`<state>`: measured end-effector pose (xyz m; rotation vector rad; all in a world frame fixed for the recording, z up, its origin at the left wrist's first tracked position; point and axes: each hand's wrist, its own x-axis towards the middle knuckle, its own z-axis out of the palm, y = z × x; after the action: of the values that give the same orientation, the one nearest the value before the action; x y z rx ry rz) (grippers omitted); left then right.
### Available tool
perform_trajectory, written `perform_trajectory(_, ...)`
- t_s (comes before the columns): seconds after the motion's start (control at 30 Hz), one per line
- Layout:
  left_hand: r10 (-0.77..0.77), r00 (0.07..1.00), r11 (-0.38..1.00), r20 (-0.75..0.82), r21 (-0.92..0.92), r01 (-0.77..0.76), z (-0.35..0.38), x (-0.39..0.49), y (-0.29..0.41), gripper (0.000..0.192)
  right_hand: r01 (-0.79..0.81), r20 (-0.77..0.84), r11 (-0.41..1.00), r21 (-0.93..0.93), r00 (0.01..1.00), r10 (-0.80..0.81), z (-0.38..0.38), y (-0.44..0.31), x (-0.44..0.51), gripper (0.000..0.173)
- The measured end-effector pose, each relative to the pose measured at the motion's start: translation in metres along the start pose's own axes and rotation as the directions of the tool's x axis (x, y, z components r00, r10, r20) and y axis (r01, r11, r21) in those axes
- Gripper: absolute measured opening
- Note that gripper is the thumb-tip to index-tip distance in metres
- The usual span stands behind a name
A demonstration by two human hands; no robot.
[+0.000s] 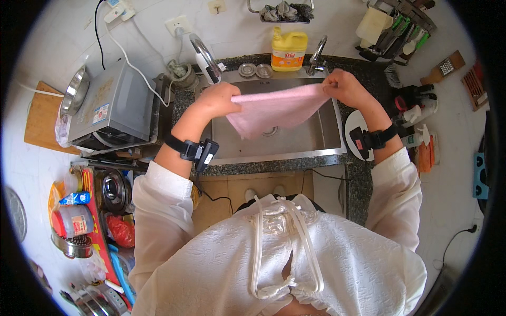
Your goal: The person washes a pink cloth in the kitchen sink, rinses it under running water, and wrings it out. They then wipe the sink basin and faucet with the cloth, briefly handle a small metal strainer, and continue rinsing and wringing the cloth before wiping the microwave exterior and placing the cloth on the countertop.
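A pink cloth point(278, 108) hangs stretched between my two hands, above the stainless steel sink point(253, 153). My left hand point(219, 99) grips its left upper corner, while my right hand point(343, 87) pinches the right upper corner. The lower edge of the cloth droops freely and partly covers the drain point(270, 131). Each wrist wears a black strap with a small device on it. Behind the cloth, a chrome faucet point(317, 55) rises at the right of the sink's back edge, and another curved spout point(205, 55) stands at the left.
A yellow detergent jug point(289, 51) stands behind the sink beside two metal sink strainers point(255, 70). To the left are a stone mortar point(185, 77) and a grey microwave oven point(114, 94). A white plate point(354, 122) and several spray bottles point(415, 138) are on the right.
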<state>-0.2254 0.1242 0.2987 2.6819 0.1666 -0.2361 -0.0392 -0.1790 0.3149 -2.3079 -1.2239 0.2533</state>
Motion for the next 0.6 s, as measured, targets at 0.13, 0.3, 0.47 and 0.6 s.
perform_trajectory(0.13,-0.123,0.907,0.932,-0.403,0.268,0.245,0.013,0.01,-0.002,0.03,0.029,-0.178,0.953,0.301,0.984,0.026,0.001,-0.01,0.006,0.018)
perform_trajectory(0.3,-0.529,0.825,0.357,0.198,-0.83,0.429,0.037,0.038,-0.005,0.047,0.006,0.008,0.72,0.694,1.0,-0.016,0.01,-0.045,-0.005,0.014)
perform_trajectory(0.47,0.058,0.987,-0.61,-0.152,-0.788,-0.085,0.066,0.039,0.042,0.053,-0.098,0.402,0.608,0.788,0.83,-0.386,0.044,-0.075,-0.02,0.025)
perform_trajectory(0.6,0.217,0.937,-0.628,-0.272,-0.774,-0.079,0.066,0.005,0.071,0.051,-0.419,-0.077,-0.489,0.765,0.695,-0.715,0.082,-0.107,0.013,0.079)
